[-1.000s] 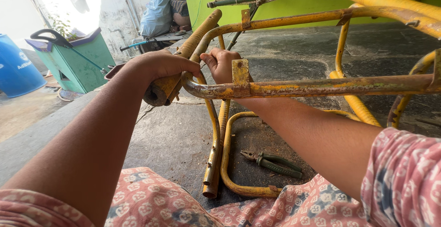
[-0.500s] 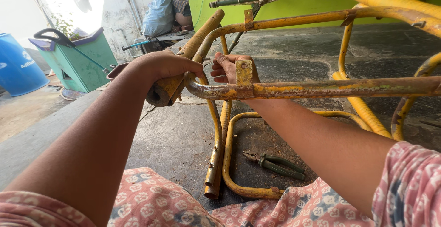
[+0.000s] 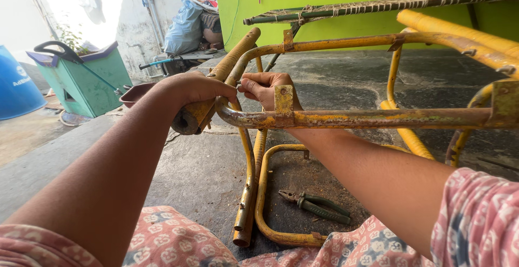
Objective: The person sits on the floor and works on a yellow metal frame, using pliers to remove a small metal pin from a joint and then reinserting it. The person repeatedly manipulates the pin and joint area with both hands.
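Note:
A rusty yellow tubular metal frame [image 3: 378, 118] stands in front of me on the concrete floor. My left hand [image 3: 197, 88] is closed over the frame's wrapped arm end [image 3: 189, 118], near the bend of the tube. My right hand [image 3: 267, 88] reaches under the horizontal rail and pinches something small at the bend next to a rusty bracket [image 3: 284, 99]; what it pinches is too small to tell. Both forearms stretch out from pink patterned sleeves.
Green-handled pliers [image 3: 316, 205] lie on the floor inside the frame's lower loop. A green bin [image 3: 81, 80] and a blue barrel [image 3: 16, 86] stand at the left. A woven cot frame [image 3: 378, 7] leans by the green wall; bags [image 3: 186, 26] sit behind.
The view has shifted slightly. My right hand's fingers have closed tighter at the bend. My left hand stays on the arm end.

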